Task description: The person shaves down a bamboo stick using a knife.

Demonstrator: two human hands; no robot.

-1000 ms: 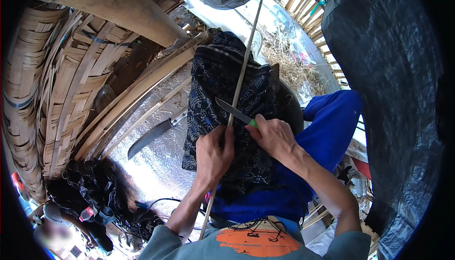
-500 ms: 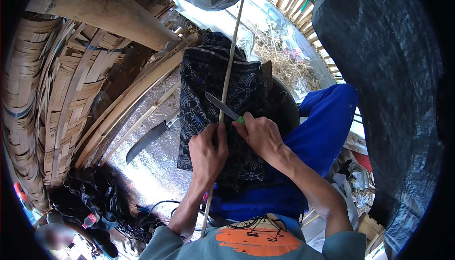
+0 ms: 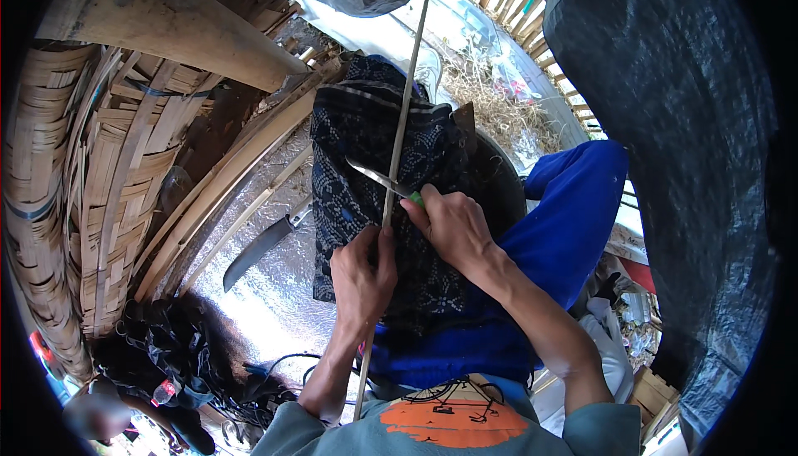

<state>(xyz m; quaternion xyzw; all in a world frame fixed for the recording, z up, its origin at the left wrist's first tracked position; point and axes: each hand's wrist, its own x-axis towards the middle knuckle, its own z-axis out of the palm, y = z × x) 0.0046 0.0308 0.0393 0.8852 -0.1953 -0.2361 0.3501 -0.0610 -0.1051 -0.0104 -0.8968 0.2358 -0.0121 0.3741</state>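
Observation:
A long, thin bamboo strip (image 3: 406, 105) runs from the top of the view down over my lap and under my left forearm. My left hand (image 3: 363, 277) pinches it between thumb and fingers. Just beyond that pinch, a knife (image 3: 376, 176) with a green handle lies across the strip, its blade pointing to the upper left. My right hand (image 3: 453, 227) is closed round the knife handle, which is mostly hidden by the fingers. Beneath both hands, a dark blue patterned cloth (image 3: 345, 140) covers my lap.
Left of the cloth, a large dark-bladed knife (image 3: 256, 255) lies on the shiny floor sheet (image 3: 274, 310). Bamboo poles (image 3: 224, 169) and woven bamboo panels (image 3: 125, 190) stand at the left. Dark plastic sheeting (image 3: 665, 165) hangs at the right. A dark bundle (image 3: 170, 340) lies lower left, near another person.
My right hand and the knife have moved slightly away from me along the strip, and the blade has tilted so that it catches light. My left hand keeps its pinch, slightly nearer me.

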